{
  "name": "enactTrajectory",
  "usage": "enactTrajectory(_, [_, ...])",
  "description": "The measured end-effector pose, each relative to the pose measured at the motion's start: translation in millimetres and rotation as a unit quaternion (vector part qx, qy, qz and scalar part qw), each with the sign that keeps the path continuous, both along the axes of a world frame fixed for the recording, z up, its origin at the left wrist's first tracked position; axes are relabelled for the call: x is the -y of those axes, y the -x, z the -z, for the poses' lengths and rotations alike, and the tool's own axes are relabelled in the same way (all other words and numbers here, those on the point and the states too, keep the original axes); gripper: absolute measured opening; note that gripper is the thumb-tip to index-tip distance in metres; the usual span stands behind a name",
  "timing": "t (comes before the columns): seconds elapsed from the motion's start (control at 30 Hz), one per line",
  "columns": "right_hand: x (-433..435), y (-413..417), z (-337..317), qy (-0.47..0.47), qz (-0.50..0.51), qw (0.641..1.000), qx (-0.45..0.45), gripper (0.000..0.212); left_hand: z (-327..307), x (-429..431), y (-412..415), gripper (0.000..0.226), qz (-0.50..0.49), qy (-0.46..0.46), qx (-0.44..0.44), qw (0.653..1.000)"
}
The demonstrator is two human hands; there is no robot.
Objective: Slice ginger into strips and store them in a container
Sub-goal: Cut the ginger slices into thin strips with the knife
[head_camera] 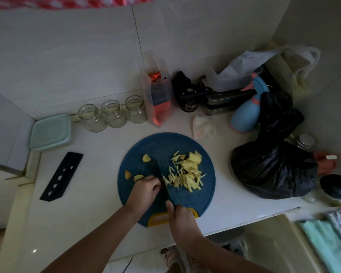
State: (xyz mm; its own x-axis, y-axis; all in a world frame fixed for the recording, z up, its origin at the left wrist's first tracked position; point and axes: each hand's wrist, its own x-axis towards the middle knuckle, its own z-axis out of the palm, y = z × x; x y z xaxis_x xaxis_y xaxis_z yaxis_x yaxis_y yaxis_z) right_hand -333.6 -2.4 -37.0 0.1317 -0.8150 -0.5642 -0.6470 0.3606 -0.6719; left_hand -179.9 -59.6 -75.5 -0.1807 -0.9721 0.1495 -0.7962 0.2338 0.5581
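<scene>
- The round blue cutting board [159,142] is the work spot; slicing looks well along but unfinished, and nothing has been stored yet.
- The right hand [180,215], at the board's near edge, is wrapped round the handle of the knife [161,172], whose dark blade runs across the board's middle.
- The left hand [146,189] rests on the board's near-left part, fingers curled down on a ginger piece mostly hidden beneath them, touching the blade.
- A pile of ginger strips [187,172] lies on the board's right half.
- Three uncut ginger chunks [146,158] wait on its left half.
- A black bag [270,166] crowds the counter just right of the board.
- A spray bottle [244,115] stands beyond the board's right side.
- The lidded container [50,131], closed, sits well left of the board, likely the storage target.
- A knife sheath [62,176] lies left of the board.
- Empty glass jars [113,114] stand behind its left side.
</scene>
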Motion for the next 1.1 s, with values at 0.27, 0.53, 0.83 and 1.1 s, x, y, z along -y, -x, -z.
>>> enactTrajectory(0.27, [-0.7, 6.6, 6.3, -0.005, 0.11, 0.991, 0.078, 0.056, -3.9, -2.0, -0.7, 0.008, 0.009, 0.01, -0.015, 1.0])
enactTrajectory(0.53, [-4.1, 17.5, 0.4, 0.02, 0.065, 0.994, 0.08, 0.051, -1.5, -2.6, -2.7, 0.011, 0.012, 0.022, -0.025, 0.999])
enactTrajectory(0.83, [-6.1, 25.1, -1.1, 0.024, 0.048, 0.996, 0.067, 0.051, 1.2, -0.6, -6.2, 0.01, 0.017, 0.021, -0.032, 0.999])
enactTrajectory(1.1, [-8.4, 26.5, 0.4, 0.006, 0.049, 0.996, 0.077, 0.051, 3.1, -1.0, -6.0, 0.013, 0.022, 0.028, -0.01, 0.999])
